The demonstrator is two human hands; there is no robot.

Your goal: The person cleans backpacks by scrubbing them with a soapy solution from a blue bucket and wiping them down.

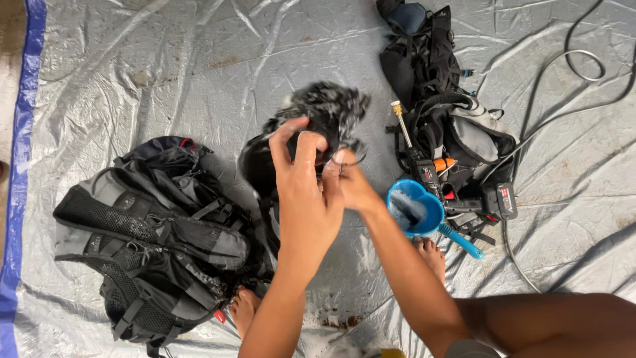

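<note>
Head view: person squats barefoot on a grey tarpaulin [165,59]. Left hand [301,179] and right hand [351,182], fingers curled, both clutch a black soapy bag [324,113] held up over the sheet (blurred). Grey backpack [152,232] lies left. Right: blue scoop [414,209] touching a black spray tool [457,192], which rests on another black pack [444,99].

Support: grey plastic tarpaulin [165,59], blue-edged. Resting on it: grey-black backpack [152,232], left of the fingers [301,142]; second black backpack [444,113], to their right; blue scoop [416,209], just below-right of them; cordless spray gun [450,192]; hose [563,73], far right.
</note>
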